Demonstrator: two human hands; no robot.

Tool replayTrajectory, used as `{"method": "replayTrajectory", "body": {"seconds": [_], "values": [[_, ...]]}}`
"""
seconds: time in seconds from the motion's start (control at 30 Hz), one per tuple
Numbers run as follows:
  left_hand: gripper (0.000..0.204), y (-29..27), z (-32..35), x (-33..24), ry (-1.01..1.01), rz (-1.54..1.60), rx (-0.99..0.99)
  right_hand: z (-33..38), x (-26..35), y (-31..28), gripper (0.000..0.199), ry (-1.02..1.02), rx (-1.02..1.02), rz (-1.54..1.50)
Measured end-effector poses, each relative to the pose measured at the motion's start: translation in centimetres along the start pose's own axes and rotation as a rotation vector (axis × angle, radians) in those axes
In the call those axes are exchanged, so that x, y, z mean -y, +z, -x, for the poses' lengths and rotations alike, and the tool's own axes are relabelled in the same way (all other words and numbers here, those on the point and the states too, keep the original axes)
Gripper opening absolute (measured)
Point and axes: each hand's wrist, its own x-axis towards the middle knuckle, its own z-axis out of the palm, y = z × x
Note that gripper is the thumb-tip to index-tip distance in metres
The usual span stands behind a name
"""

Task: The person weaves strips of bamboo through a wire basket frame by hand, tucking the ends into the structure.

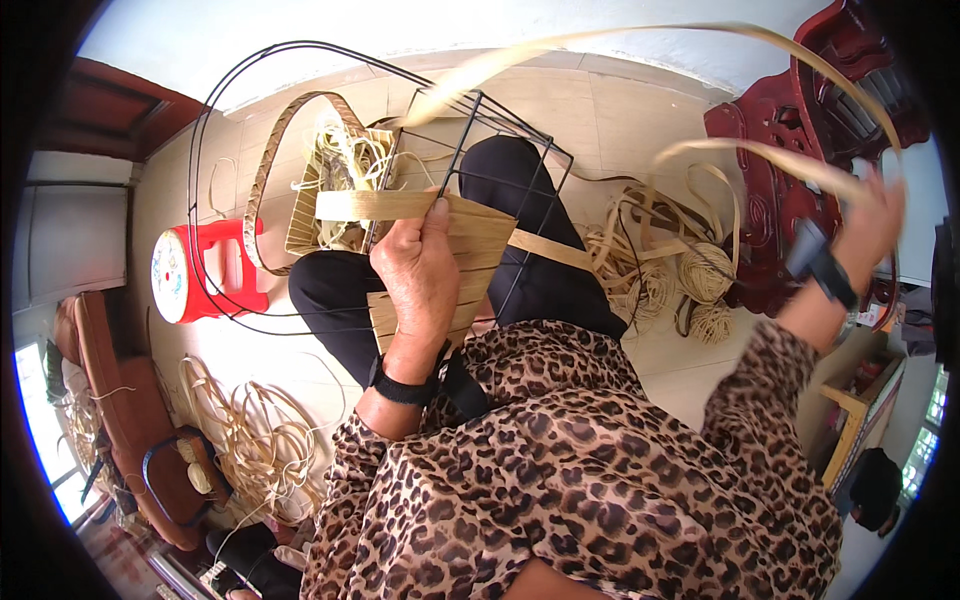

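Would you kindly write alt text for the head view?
A person's left hand grips a woven panel on a black wire frame; the blurred right hand holds a long looping strip. Coiled strips lie on the floor.

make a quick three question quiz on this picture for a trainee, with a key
1. Which hand is raised out to the side with a long pale strip?
2. True or false: the left hand lies flat on the floor.
3. What is in the handled basket?
A) glass bottles
B) loose pale strands
C) stones

Key:
1. The right hand, blurred.
2. False: the left hand grips the woven panel by the black wire frame.
3. B
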Motion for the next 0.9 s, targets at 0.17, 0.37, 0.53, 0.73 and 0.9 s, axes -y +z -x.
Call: {"method": "replayTrajectory", "body": {"seconds": [0.17,0.37,0.53,0.73,0.9], "values": [[0.015,-0.9,0.0,-0.3,-0.065,0.037,0.009,2.7,-4.9,-20.1,0.032,0.567,-0.456,0.775],[0.017,-0.8,-0.2,-0.8,-0.037,0.061,0.066,6.6,-2.5,-10.7,0.029,0.214,-0.095,0.972],[0.016,-0.6,-0.7,-0.5,-0.114,0.040,0.126,12.2,11.5,10.8,0.012,0.176,0.564,-0.129],[0.016,-1.4,-1.4,0.6,-0.168,0.118,0.087,17.5,18.2,16.2,0.008,-0.261,0.739,-0.422],[0.022,-2.2,-2.2,0.2,-0.317,0.205,0.090,19.1,17.9,16.3,0.005,-0.105,0.829,-0.512]]}}
